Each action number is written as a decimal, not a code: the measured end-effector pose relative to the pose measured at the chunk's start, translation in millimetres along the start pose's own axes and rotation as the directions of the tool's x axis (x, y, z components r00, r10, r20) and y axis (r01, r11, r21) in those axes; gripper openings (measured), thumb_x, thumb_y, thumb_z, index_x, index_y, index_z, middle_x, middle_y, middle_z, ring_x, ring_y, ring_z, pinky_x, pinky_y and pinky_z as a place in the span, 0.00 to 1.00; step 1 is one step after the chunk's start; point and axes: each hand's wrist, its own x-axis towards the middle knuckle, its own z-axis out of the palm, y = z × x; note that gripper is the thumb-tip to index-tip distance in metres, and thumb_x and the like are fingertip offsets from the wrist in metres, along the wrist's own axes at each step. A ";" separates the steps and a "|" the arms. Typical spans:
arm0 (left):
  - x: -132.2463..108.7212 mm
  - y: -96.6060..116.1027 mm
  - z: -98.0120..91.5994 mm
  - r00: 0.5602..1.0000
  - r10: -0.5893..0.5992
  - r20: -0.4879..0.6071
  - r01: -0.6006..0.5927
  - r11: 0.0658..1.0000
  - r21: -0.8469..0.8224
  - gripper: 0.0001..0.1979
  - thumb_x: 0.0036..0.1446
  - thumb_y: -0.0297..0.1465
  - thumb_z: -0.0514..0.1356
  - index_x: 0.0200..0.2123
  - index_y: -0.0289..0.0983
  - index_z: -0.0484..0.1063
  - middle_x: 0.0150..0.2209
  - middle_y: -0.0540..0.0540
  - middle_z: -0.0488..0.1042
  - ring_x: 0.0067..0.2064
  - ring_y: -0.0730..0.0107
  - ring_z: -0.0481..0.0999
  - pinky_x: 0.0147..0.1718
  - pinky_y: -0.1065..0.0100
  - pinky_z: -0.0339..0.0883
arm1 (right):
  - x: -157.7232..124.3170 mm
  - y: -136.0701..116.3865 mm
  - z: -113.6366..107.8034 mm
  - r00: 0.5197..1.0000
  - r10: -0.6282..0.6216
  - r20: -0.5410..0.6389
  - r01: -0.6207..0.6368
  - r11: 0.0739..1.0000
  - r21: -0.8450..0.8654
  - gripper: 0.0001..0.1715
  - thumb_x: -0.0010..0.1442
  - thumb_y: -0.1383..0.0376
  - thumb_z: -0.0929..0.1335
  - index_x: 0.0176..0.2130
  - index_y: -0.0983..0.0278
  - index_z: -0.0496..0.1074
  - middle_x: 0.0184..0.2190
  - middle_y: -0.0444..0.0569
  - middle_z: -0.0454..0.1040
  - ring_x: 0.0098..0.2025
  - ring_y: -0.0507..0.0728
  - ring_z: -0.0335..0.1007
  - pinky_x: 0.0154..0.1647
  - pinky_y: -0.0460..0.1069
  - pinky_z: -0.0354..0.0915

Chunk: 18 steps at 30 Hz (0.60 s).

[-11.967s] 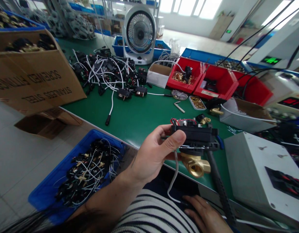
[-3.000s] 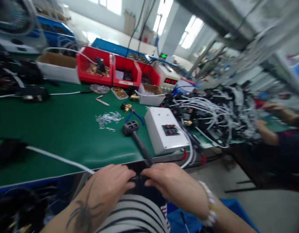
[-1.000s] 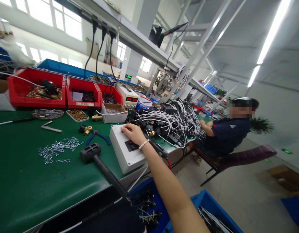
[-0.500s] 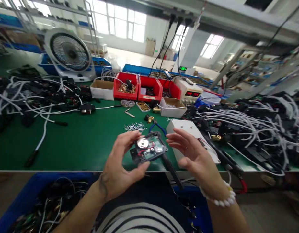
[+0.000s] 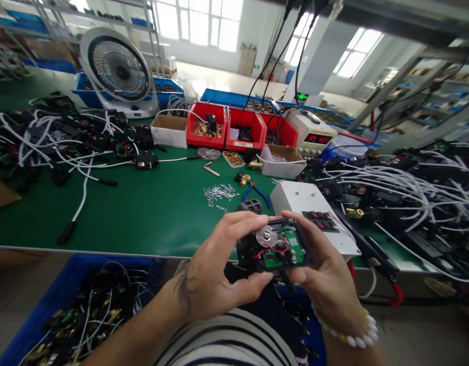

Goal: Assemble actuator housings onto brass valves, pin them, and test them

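Note:
A black plastic housing (image 5: 306, 247) is held up before me, its open side showing a round silver motor (image 5: 266, 236), red wires and a green circuit board (image 5: 274, 260). My left hand (image 5: 230, 264) grips its left end between fingers and thumb. On the right side, my right hand (image 5: 320, 259) closes around the housing's edge. Beyond the hands lie a dark grey slotted part (image 5: 251, 206), blue-handled pliers (image 5: 256, 193) and a scatter of small metal clips (image 5: 219, 193).
Red bins (image 5: 245, 131) of parts, a white carton (image 5: 283, 161) and a power supply (image 5: 314, 136) line the bench's back. A white box with terminals (image 5: 314, 216) stands right. Cabled units (image 5: 394, 193) heap on both sides. A blue crate (image 5: 62, 290) sits below the front edge.
The housing has moved right and nearer to me, now level and steady. My right hand, apart from it before, has closed on its right side. The grey slotted part has come into view.

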 end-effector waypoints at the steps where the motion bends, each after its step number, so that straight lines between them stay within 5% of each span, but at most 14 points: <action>1: 1.1 2.2 -1.1 1.000 0.003 0.008 -0.003 1.000 0.005 0.31 0.56 0.28 0.63 0.61 0.40 0.58 0.59 0.44 0.65 0.62 0.65 0.63 0.63 0.64 0.59 | -1.2 -0.3 0.7 1.000 -0.013 -0.002 0.013 1.000 -0.017 0.34 0.54 0.48 0.71 0.59 0.46 0.65 0.57 0.45 0.71 0.57 0.59 0.69 0.55 0.50 0.70; 13: 12.2 16.1 -3.4 0.999 0.054 -0.008 -0.050 0.972 0.229 0.09 0.64 0.28 0.56 0.47 0.37 0.70 0.47 0.47 0.69 0.51 0.74 0.71 0.53 0.76 0.66 | -7.6 -4.8 10.7 0.998 0.031 0.054 -0.043 0.974 0.224 0.36 0.53 0.61 0.76 0.58 0.42 0.65 0.58 0.36 0.69 0.60 0.50 0.64 0.60 0.42 0.60; 18: -6.3 0.5 -1.5 0.996 0.055 -0.064 -0.022 0.903 0.429 0.06 0.64 0.27 0.55 0.42 0.43 0.69 0.47 0.52 0.67 0.47 0.74 0.70 0.48 0.73 0.65 | -13.0 -8.0 33.4 0.973 0.180 0.143 -0.230 0.771 0.594 0.36 0.50 0.62 0.78 0.56 0.51 0.68 0.46 0.41 0.74 0.48 0.49 0.70 0.51 0.43 0.64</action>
